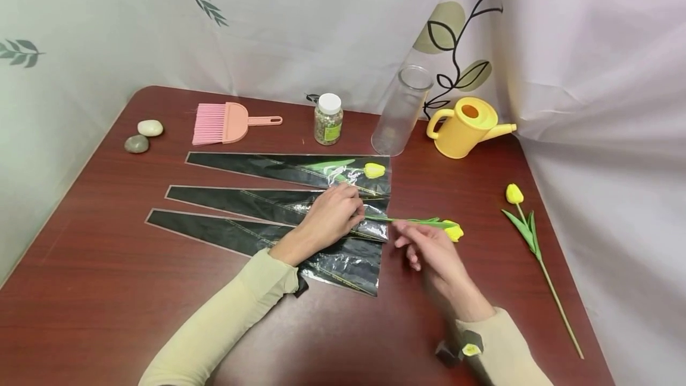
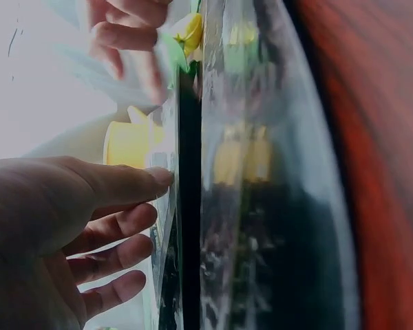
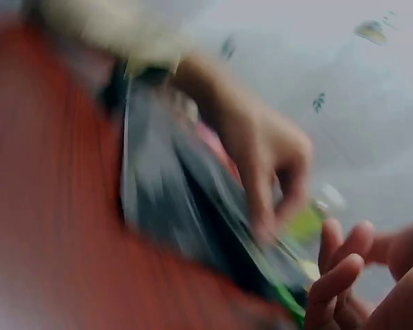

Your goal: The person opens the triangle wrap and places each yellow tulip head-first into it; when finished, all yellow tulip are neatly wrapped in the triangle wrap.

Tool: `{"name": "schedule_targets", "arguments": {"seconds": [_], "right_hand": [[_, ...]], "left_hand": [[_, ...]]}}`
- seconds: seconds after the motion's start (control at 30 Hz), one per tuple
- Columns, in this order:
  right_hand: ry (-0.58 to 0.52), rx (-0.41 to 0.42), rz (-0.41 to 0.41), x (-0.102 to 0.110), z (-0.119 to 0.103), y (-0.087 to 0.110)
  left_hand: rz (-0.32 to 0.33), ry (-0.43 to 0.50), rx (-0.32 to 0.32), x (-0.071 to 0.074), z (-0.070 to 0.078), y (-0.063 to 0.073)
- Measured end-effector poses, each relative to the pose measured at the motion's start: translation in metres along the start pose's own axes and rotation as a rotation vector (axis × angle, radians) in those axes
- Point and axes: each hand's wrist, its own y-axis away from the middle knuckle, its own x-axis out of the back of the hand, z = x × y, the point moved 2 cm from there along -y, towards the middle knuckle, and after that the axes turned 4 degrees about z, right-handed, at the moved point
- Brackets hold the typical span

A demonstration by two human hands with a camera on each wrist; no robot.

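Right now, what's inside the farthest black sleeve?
The farthest sleeve holds a tulip: yellow bloom and green leaves show through its clear section. The stem's lower end cannot be seen, covered by the dark section.

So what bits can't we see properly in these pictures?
Head view: the stem end of the yellow tulip by the right hand; the left hand hides it at the middle black flower sleeve.
Head view: any writing on the jar's green label; too small to read.
Left wrist view: the right hand's details, blurred, and the rest of it, cut off by the top edge.
Right wrist view: the sleeves' printed details; blur smears them.
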Motion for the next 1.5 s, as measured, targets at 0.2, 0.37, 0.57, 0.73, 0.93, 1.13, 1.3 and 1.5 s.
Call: {"name": "schedule_targets", "arguments": {"seconds": [0.2, 0.37, 0.57, 0.73, 0.93, 1.13, 1.3, 1.5], "right_hand": [[0.783, 0.761, 0.300, 0.050, -0.040, -0.001], [1.212, 1.001, 0.304, 0.088, -0.052, -0.022], [1.198, 1.059, 0.018, 0.103, -0.045, -0.032], [1.144, 1.072, -0.132, 0.096, -0.045, -0.026], [1.223, 1.025, -0.185, 0.089, -0.044, -0.022], [1.353, 1.032, -0.193, 0.080, -0.042, -0.018], [1.409, 1.010, -0.179, 0.074, -0.039, -0.013], [1.369, 1.062, -0.063, 0.067, -0.039, -0.018]], "left_hand": [[0.008, -0.009, -0.001, 0.001, -0.001, 0.001], [0.007, -0.007, 0.004, 0.002, -0.001, 0.000], [0.016, 0.000, -0.003, 0.002, 0.002, -0.002], [0.018, 0.004, 0.003, 0.003, 0.002, -0.003], [0.013, 0.002, 0.012, 0.003, 0.001, -0.002], [0.002, 0.001, 0.020, 0.001, 0.001, -0.001], [-0.006, 0.000, 0.028, 0.001, 0.001, 0.000], [0.006, 0.005, 0.018, 0.001, 0.002, 0.000]]}}
